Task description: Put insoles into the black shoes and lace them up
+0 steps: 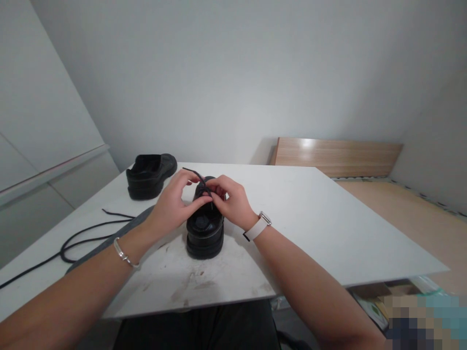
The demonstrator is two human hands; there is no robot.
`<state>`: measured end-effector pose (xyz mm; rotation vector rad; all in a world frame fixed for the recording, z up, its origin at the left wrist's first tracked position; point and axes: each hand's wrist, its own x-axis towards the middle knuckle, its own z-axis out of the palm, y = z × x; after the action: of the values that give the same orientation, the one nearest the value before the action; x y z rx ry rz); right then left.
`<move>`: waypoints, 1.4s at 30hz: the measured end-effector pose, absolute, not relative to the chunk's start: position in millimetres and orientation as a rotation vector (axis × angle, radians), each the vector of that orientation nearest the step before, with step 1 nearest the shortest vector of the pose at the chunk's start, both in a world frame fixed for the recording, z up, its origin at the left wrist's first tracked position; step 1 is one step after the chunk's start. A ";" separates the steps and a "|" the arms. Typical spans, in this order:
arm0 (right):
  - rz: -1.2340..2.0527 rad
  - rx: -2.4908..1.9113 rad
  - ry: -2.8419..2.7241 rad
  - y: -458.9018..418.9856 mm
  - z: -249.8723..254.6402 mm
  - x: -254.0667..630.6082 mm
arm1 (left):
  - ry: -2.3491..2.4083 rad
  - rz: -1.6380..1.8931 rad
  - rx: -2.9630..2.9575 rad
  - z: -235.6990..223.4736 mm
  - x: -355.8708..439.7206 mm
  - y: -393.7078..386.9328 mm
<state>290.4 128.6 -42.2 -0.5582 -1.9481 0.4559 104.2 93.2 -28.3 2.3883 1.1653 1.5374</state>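
Right hand (233,201) has thumb and fingers pinched together on a black lace (197,173) over the near shoe (205,240). Left hand (174,199) makes more of a loose C, thumb tip and fingers up against the same lace from the other side; can't tell how firmly it's got hold, since the fingertips overlap the dark lacing.

So, head view, the only one: near shoe sits upright on the white table (292,209), right between the forearms, heel facing the wearer and toe pointing away. It's all black with a bit of shine, chunky thick sole, opening wide enough to see down into the dark inside. The toe is mostly hidden behind the hands. One thin lace end pokes up and to the left above the lacing, and a short bit hangs down toward the opening.

Left of the near shoe and further back is the other shoe (146,180), also black and upright, toe angled away. A long black cord (69,240) loops across the table left of the near shoe. Brownish smudges (193,287) mark the tabletop just in front of its heel.
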 end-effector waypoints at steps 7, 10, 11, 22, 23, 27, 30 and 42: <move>0.734 -0.502 -1.856 130.4 -45.9 287.9 | 1.170 1.351 2.499 -32.6 100.2 100.4; 0.787 -0.468 -1.899 131.8 -44.9 289.9 | 1.145 1.351 2.437 -30.2 100.1 98.8; 0.785 -0.466 -1.919 132.0 -44.4 290.7 | 1.131 1.359 2.397 -29.3 99.6 98.5; 0.740 -0.582 -1.510 132.4 -38.6 293.5 | 0.670 1.500 1.667 -20.9 96.2 92.9; 0.778 -0.564 -1.434 133.3 -37.0 294.7 | 0.636 1.527 1.645 -17.8 97.0 90.8; 1.008 -0.441 -1.287 135.6 -29.0 298.8 | 0.666 1.508 1.694 -9.5 96.7 88.3; 1.164 -0.440 -1.259 135.8 -20.8 302.9 | 0.925 1.550 1.732 -12.2 93.5 93.6; 1.666 -0.568 -1.396 142.2 -13.0 321.9 | 1.383 1.155 2.126 -26.0 86.9 104.8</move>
<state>321.9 142.2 -13.0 -0.5682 -1.3961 1.6656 86.9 104.8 -26.0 2.1257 1.3834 1.1546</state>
